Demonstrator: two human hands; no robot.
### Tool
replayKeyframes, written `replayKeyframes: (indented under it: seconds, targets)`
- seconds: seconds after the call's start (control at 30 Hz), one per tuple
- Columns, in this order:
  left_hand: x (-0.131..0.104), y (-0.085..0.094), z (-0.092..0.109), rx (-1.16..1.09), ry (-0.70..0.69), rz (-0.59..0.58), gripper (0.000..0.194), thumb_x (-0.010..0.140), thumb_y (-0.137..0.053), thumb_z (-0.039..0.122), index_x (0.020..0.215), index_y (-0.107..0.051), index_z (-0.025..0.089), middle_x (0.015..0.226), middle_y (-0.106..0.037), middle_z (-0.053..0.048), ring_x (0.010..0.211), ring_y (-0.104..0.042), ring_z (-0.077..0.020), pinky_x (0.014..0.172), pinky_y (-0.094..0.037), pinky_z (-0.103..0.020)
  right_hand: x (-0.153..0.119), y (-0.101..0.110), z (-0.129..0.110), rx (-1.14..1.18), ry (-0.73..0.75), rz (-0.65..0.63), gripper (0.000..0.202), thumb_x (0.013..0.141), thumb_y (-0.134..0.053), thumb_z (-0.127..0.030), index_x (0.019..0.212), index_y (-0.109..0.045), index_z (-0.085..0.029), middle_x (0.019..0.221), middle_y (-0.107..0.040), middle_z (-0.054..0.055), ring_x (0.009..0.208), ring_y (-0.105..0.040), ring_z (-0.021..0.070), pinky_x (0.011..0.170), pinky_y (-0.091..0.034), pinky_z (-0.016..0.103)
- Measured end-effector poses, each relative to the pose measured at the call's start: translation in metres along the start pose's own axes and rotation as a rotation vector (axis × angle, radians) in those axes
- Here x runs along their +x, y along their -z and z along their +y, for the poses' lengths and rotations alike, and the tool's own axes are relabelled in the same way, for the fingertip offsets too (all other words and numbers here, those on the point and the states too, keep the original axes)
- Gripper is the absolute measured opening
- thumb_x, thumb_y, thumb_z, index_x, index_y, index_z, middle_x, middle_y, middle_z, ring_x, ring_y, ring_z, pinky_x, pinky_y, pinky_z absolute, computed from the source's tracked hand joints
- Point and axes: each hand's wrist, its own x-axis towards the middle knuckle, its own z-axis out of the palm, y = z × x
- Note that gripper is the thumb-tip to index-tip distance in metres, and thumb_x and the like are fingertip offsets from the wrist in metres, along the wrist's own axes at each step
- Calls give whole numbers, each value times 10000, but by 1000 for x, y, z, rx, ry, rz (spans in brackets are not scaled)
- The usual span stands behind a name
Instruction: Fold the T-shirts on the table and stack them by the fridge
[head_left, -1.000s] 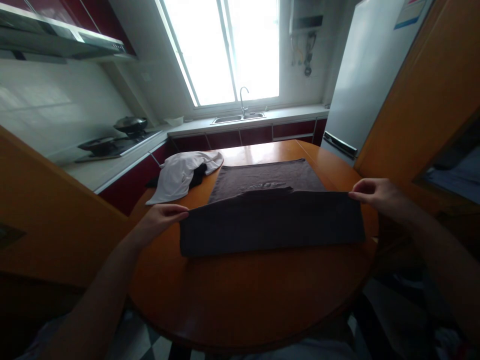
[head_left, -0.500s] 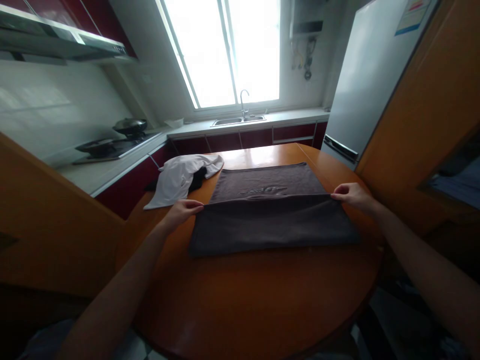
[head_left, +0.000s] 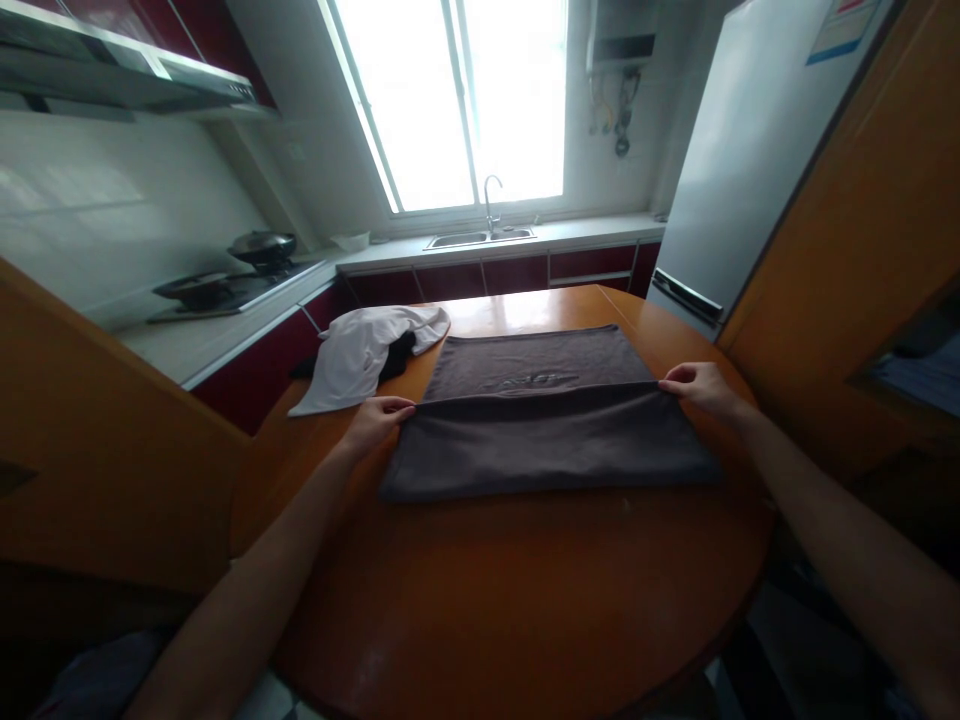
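A dark grey towel [head_left: 551, 440] with a raised emblem lies across the table, its near part folded over toward the far side. My left hand [head_left: 377, 418] pinches the left corner of the folded-over edge between thumb and fingers. At the opposite corner, my right hand [head_left: 697, 385] pinches the same edge. Between my hands that edge is stretched nearly straight and slightly raised, just below the emblem. The towel's far part lies flat. What is under the folded layer is hidden.
The round wooden table [head_left: 517, 590] carries a heap of white cloth [head_left: 349, 355] with black cloth [head_left: 397, 355] at its left. Beyond stand a counter with a sink [head_left: 480, 238], a stove with pans [head_left: 262, 248] and a fridge [head_left: 712, 150].
The folded edge has moved slightly away from me and up with both hands still pinching it. My left hand has shifted a little to the right. The view has tilted slightly.
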Motion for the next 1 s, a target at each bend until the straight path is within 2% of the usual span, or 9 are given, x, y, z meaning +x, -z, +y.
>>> replayKeyframes:
  seconds: [0.1, 0.37, 0.43, 0.53, 0.6, 0.7, 0.83, 0.9, 1.0]
  targets:
    - [1, 0, 4, 12, -21, 48, 536, 548, -841, 597, 854, -803, 159, 842, -792, -87, 786, -719, -236, 713, -553, -298, 2, 4, 0, 7, 12, 20, 268, 640, -837, -404, 715, -712, -179, 719, -713, 58, 641, -616, 177, 605, -485, 290]
    - [5, -7, -6, 89, 23, -42, 577, 560, -811, 624, 876, -789, 142, 866, -788, -107, 821, -725, -270, 767, -566, -338, 7, -4, 7, -89, -94, -81, 266, 658, -848, -373, 700, -684, -168, 732, -711, 88, 656, -648, 203, 651, -540, 327]
    - [10, -3, -7, 177, 3, -38, 650, 600, -768, 655, 971, -775, 121, 972, -780, -143, 882, -727, -297, 817, -571, -373, 10, -3, 8, -202, -94, -88, 285, 674, -837, -395, 769, -698, -165, 823, -728, 123, 756, -686, 255, 722, -569, 374]
    - [16, -8, 9, 389, -131, 35, 698, 719, -685, 652, 1149, -718, 103, 1196, -718, -187, 1073, -686, -339, 968, -532, -447, 11, -12, -5, -444, 27, 18, 423, 712, -802, -445, 1009, -727, -153, 1102, -710, 195, 1071, -664, 358, 957, -532, 483]
    - [13, -30, 32, 509, -279, 40, 641, 824, -622, 592, 1244, -674, 111, 1298, -670, -183, 1230, -609, -340, 1088, -454, -469, 5, -32, -27, -535, 192, 53, 533, 801, -714, -492, 1212, -686, -153, 1319, -628, 207, 1279, -556, 373, 1104, -430, 504]
    - [-4, -90, 71, 554, -495, -74, 554, 925, -547, 502, 1335, -627, 137, 1397, -610, -159, 1324, -543, -307, 1149, -407, -439, -19, -82, -70, -554, 385, -80, 600, 937, -531, -500, 1406, -571, -129, 1539, -462, 192, 1444, -398, 325, 1197, -315, 464]
    - [-36, -171, 101, 630, -558, -248, 557, 988, -480, 443, 1471, -508, 167, 1555, -467, -143, 1454, -406, -291, 1205, -327, -452, -57, -151, -104, -639, 400, -327, 691, 995, -413, -517, 1558, -381, -118, 1665, -239, 171, 1541, -201, 302, 1225, -206, 519]
    - [-46, -191, 100, 703, -477, -283, 601, 1009, -426, 459, 1532, -427, 162, 1631, -342, -145, 1520, -271, -331, 1214, -268, -547, -69, -169, -103, -694, 361, -383, 773, 987, -392, -595, 1593, -305, -122, 1686, -141, 169, 1560, -114, 301, 1224, -156, 560]
    - [-53, -199, 90, 776, -419, -289, 630, 1027, -357, 490, 1575, -359, 179, 1666, -255, -129, 1552, -160, -335, 1224, -192, -590, -77, -177, -91, -747, 356, -395, 831, 983, -326, -666, 1601, -282, -112, 1688, -113, 171, 1566, -75, 280, 1234, -97, 549]
